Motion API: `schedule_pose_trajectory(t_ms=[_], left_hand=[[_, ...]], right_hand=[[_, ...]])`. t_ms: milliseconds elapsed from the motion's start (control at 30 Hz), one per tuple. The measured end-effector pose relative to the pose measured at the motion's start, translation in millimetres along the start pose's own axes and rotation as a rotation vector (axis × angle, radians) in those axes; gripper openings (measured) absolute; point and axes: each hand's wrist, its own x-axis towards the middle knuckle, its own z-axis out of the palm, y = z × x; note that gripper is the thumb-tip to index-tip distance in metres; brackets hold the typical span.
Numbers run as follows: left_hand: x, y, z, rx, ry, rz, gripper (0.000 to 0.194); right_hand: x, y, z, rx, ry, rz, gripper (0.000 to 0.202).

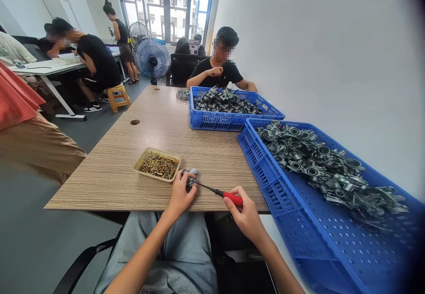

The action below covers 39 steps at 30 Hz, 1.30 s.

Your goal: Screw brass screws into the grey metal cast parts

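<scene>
Wood-grain surface [159, 130] occupies the centre of the frame; a co-worker [207, 73] sits at its far end, upper centre. Containers are positioned as follows. One shallow tray [172, 156], left of centre, holds loose brass-coloured screws [157, 165]. One far blue crate [215, 122], above centre, contains piled dark metal castings [229, 101]. One near blue crate [279, 196], along the right side, contains similar grey castings [312, 154], heaped toward its upper edge. One small container [182, 98] stands left of the far crate; its contents are too small to identify.

Below centre, a small metal part [193, 171] lies on the surface at the fingertips of the left hand [181, 194], just right of the tray. Thumb and fingers are clamped on this part, partly covering it. The right hand [247, 216], lower right of the part, grips the red handle of a screwdriver [233, 198]. Its shaft points left and reaches the part; the exact contact point is indistinct.
</scene>
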Motion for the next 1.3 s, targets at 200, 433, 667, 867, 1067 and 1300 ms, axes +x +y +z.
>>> schedule_pose_trajectory(t_ms=[200,433,667,867,1067,1300], left_hand=[[0,1,-1.1,-0.001,0.002,0.005,0.021],[-1,1,-0.9,-0.009,0.008,-0.003,0.021],[-1,1,-0.9,-0.015,0.01,-0.006,0.022],[-1,0,-0.6,-0.007,0.007,-0.005,0.022],[-1,-1,-0.3,-0.01,0.004,-0.01,0.023],[0,0,-0.6,-0.006,0.013,-0.002,0.023]], right_hand=[[3,2,0,0.015,-0.013,0.031,0.029],[2,6,1,0.02,-0.023,0.05,0.031],[4,9,1,0.013,-0.028,0.051,0.033],[4,13,2,0.017,-0.039,0.063,0.036],[4,11,1,0.037,-0.04,0.057,0.033],[3,6,1,0.003,-0.022,-0.028,0.031]])
